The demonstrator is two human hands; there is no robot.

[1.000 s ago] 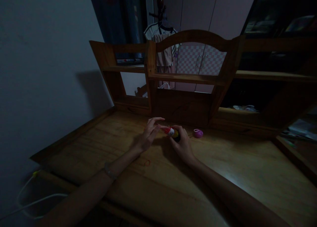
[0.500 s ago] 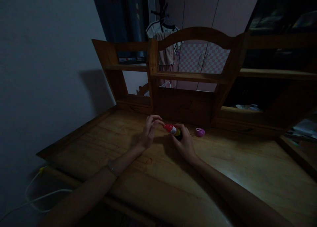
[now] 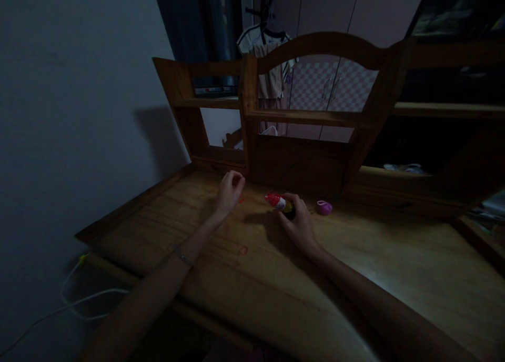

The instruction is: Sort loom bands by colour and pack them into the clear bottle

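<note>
My right hand [image 3: 298, 220] is wrapped round a small bottle [image 3: 281, 202] with a red top, a white label and a yellow and dark lower part. The bottle tilts, its red end pointing left. To the left and apart from it, my left hand [image 3: 229, 193] is closed in a pinch above the wooden desk. Just under those fingertips shows a small red loop [image 3: 242, 199]; whether it hangs from them or lies on the desk I cannot tell. Nearer to me, a thin red band [image 3: 242, 250] lies on the desk.
A purple item with a pale loop [image 3: 324, 208] rests right of my right hand. The wooden desk [image 3: 268, 288] backs onto a shelf unit [image 3: 307, 117]. A wall [image 3: 98, 114] stands at the left, with a white cable [image 3: 94, 297] by the desk's corner.
My left hand has drawn away from the bottle's red end to the left, its fingers now pinched. The red loop has come into view below it. My right hand still holds the bottle.
</note>
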